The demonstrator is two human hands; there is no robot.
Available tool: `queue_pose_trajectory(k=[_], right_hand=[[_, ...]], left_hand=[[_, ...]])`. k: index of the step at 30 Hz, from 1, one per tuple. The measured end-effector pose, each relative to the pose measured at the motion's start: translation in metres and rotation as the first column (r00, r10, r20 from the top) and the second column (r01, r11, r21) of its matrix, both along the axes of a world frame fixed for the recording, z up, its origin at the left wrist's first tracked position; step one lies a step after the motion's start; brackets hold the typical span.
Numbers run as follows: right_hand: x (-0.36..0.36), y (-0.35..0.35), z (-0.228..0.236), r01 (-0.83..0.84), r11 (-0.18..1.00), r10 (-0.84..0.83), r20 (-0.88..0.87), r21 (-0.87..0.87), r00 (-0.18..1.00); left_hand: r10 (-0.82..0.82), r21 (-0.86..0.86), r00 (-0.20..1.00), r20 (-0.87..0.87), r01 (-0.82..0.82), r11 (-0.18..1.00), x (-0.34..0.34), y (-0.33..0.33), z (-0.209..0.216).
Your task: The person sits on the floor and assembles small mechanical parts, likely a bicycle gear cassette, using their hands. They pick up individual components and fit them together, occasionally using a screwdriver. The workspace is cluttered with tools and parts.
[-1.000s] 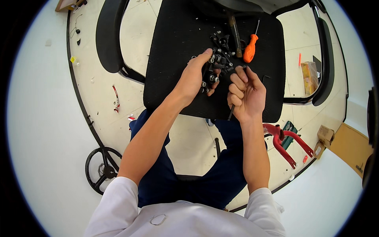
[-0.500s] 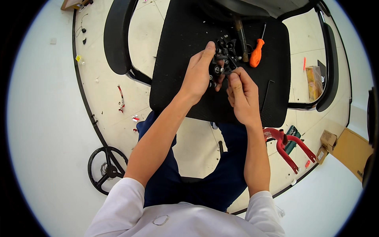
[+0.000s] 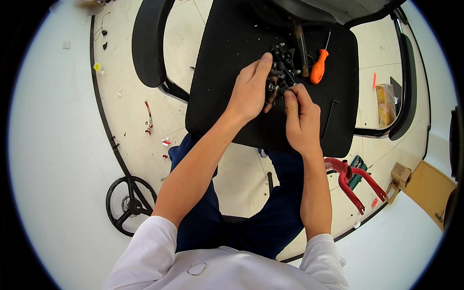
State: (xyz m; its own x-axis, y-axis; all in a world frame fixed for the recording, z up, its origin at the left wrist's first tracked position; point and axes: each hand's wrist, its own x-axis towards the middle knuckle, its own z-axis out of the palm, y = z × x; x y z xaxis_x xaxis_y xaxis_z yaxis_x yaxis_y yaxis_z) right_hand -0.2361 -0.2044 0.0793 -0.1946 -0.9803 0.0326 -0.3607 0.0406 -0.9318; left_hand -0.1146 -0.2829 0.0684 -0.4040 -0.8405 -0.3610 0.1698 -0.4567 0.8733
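Note:
My left hand (image 3: 248, 94) is closed round a black metal part with silver bolts (image 3: 271, 87), its thumb on top and its fingertips showing underneath. From the near right, my right hand (image 3: 303, 118) pinches thumb and forefinger at the part's edge; the small dark piece between them is mostly hidden. Both hands are over the black chair seat (image 3: 217, 82). More black metal pieces (image 3: 288, 55) lie just beyond them. An orange-handled screwdriver (image 3: 317, 67) rests on the seat at the right, and a black hex key (image 3: 329, 118) lies beside my right hand.
Black armrests (image 3: 147, 46) flank the seat, and a dark worn bar (image 3: 300, 46) lies at its back. On the floor are a red bike fork (image 3: 344, 174) beside a green case (image 3: 356, 174), and a yellow box (image 3: 385, 104). A black spoked wheel (image 3: 110, 205) is at the left.
The view has shifted slightly. Both hands have stayed at the black metal part, which has turned a little, and my right fingertips have moved closer in against it.

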Motion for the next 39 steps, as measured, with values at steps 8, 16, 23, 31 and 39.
queue_pose_trajectory(k=[8, 16, 23, 31, 39], right_hand=[[-0.025, -0.002, -0.007, 0.223, 0.973, -0.227, 0.068, 0.067, 0.971], [-0.1, 0.013, -0.016, 0.575, 0.817, -0.546, -0.378, -0.044, 0.747], [-0.112, 0.028, -0.042, 0.508, 0.855, -0.351, -0.608, 0.102, 0.713], [-0.047, 0.001, 0.006, 0.275, 0.909, -0.404, 0.501, 0.314, 0.765], [-0.007, -0.008, 0.003, 0.145, 0.971, -0.192, 0.258, 0.19, 0.947]], left_hand=[[0.049, -0.073, 0.993, 0.107, -0.041, 0.997, 0.003, -0.005, 0.004], [0.082, 0.068, 0.996, 0.04, -0.084, 0.994, -0.002, -0.008, 0.002], [0.084, 0.096, 0.994, -0.069, -0.077, 0.992, -0.01, -0.006, 0.002], [0.032, 0.058, 0.996, -0.078, -0.027, 0.998, -0.019, -0.003, 0.001], [0.039, 0.027, 0.999, -0.03, -0.038, 0.999, -0.013, -0.008, 0.001]])
